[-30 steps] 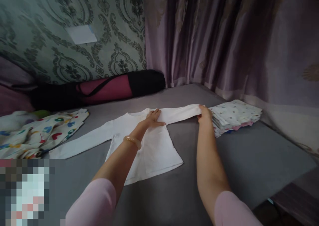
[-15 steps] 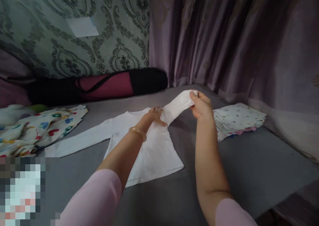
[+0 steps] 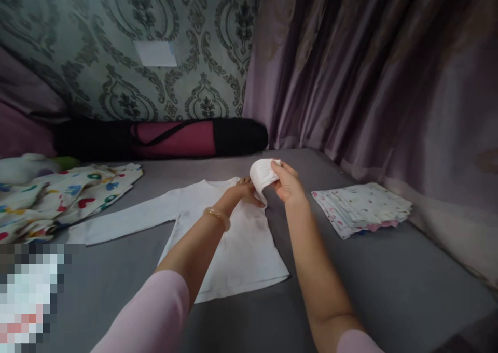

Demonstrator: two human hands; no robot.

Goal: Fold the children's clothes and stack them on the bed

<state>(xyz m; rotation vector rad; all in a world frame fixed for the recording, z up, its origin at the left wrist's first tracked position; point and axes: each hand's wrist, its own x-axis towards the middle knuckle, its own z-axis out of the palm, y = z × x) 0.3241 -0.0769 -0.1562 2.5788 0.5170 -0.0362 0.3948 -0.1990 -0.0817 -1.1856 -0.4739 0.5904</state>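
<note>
A small white long-sleeved shirt (image 3: 237,249) lies spread on the grey surface, its left-hand sleeve stretched out flat. My left hand (image 3: 249,192), a bangle on its wrist, presses on the shirt near the right-hand shoulder with fingers spread. In my right hand (image 3: 287,182) the cuff end of the other sleeve is pinched between thumb and fingers. That sleeve (image 3: 261,174) is lifted off the surface and curves over beside my left hand.
To the right lies a stack of folded patterned cloths (image 3: 365,208). A colourful printed cloth (image 3: 89,192) is heaped at the left by a pale plush-looking item (image 3: 27,167). A long black and pink bag (image 3: 175,139) rests along the wall, beside purple curtains (image 3: 330,73).
My right hand has drawn the cuff left toward my left hand, so the sleeve, stretched out before, now bends over. My left hand stays on the shoulder. The view has shifted slightly.
</note>
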